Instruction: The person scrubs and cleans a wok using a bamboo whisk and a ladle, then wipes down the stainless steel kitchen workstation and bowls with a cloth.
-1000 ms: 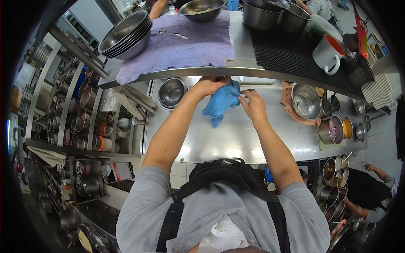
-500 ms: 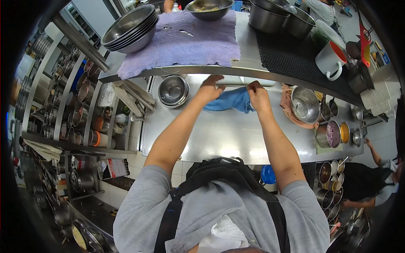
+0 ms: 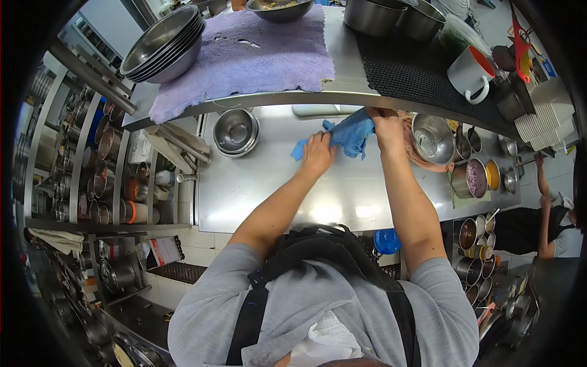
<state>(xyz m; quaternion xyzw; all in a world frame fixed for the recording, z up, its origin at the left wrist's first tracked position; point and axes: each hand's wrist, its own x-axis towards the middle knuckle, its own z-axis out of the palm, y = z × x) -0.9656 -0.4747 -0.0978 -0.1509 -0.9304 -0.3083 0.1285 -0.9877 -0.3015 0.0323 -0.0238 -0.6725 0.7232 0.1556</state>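
A crumpled blue cloth stretches between my two hands over the steel counter. My right hand is closed on its upper right end, partly under the shelf edge. Lower down and to the left, my left hand has its fingers curled on the cloth's other end, and a blue corner sticks out on its far side. Behind the cloth lies a pale board with a thin, long object along its near edge; the shelf hides part of it.
Nested steel bowls stand left on the counter. To the right are a steel bowl on an orange cloth and a pot of chopped purple food. The shelf overhangs the back. A co-worker stands at far right.
My right hand has pulled its end of the blue cloth right and up. My left hand has come down nearer and onto the cloth. The whole view has shifted slightly.
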